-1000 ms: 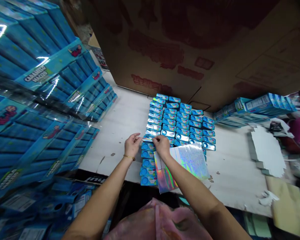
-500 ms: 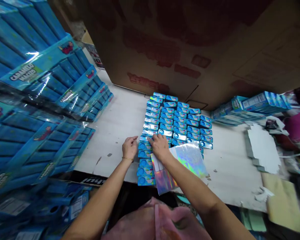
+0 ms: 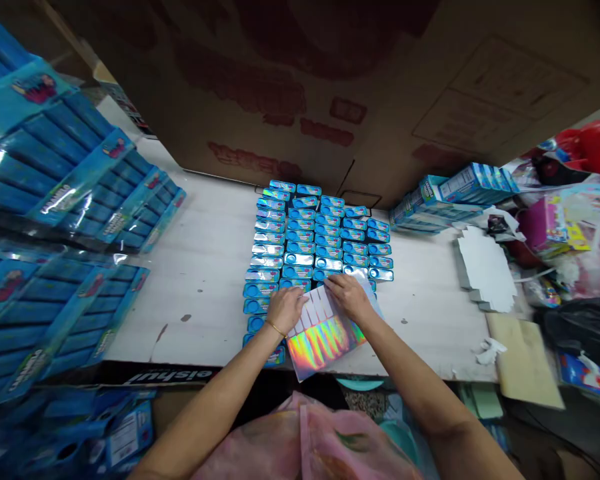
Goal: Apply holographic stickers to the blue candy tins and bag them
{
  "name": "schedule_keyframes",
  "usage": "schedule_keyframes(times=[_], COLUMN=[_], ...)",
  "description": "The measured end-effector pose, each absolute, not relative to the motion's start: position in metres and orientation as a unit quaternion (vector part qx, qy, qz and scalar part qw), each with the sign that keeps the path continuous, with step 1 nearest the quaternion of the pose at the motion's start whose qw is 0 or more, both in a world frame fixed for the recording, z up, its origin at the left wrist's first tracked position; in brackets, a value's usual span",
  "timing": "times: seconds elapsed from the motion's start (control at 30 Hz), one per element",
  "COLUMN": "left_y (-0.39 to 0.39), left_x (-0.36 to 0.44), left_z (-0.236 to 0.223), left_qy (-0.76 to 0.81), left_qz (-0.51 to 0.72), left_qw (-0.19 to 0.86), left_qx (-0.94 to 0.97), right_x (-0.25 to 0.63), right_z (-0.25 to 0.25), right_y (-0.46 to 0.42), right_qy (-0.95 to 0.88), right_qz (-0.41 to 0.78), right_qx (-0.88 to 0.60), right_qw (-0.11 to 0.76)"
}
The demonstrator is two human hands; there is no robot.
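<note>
A shiny rainbow sticker sheet (image 3: 314, 347) with pale strips along its upper part lies tilted over the front of the rows of small blue boxes (image 3: 300, 236). My left hand (image 3: 286, 310), a thin bracelet at its wrist, is closed on the sheet's upper left edge, thumb and fingers together. On the upper right part of the same sheet, my right hand (image 3: 349, 297) is closed with bent fingertips at the edge. Whether a single sticker is between those fingertips is too small to tell. The sheet and my hands cover some of the nearer boxes.
Wrapped stacks of blue display packs (image 3: 75, 153) rise on the left of the white table (image 3: 200, 267). A large brown carton (image 3: 280, 80) stands behind the boxes. To the right are more blue boxes (image 3: 445, 200), a white cardboard piece (image 3: 487, 270) and a tan sheet (image 3: 525, 360).
My left hand has moved right from the bare table onto the sheet. My right hand has left the left column of boxes for the sheet's upper edge. The view has shifted right.
</note>
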State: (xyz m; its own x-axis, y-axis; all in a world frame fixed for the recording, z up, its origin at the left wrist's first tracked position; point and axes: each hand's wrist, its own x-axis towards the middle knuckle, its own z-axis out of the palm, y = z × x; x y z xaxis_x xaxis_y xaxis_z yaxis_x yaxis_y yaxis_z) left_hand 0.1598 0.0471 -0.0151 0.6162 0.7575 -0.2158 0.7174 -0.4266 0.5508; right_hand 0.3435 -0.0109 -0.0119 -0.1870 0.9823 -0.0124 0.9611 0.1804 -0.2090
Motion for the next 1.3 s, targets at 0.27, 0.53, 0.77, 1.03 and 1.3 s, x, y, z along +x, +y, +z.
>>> schedule_keyframes(times=[0.27, 0.53, 0.77, 1.03, 1.3], left_y=[0.043, 0.040, 0.038, 0.041, 0.080], left_x=[0.162, 0.166, 0.138, 0.093, 0.047], left_z=[-0.023, -0.021, -0.001, -0.007, -0.038], left_qy=[0.447, 0.447, 0.487, 0.539, 0.581], left_qz=[0.073, 0.078, 0.308, 0.369, 0.353], left_qw=[0.360, 0.295, 0.561, 0.652, 0.610], left_qx=[0.816, 0.841, 0.594, 0.385, 0.406], right_x=[0.362, 0.339, 0.305, 0.243, 0.190], right_z=[-0.021, 0.080, 0.067, 0.013, -0.012], right_y=[-0.026, -0.029, 0.009, 0.018, 0.034], right_qy=[-0.806, -0.657, -0.416, -0.279, -0.466], right_qz=[0.099, 0.228, 0.388, 0.475, 0.255], right_qx=[-0.573, -0.680, -0.733, -0.716, -0.778], right_qw=[0.109, 0.233, 0.374, 0.429, 0.335])
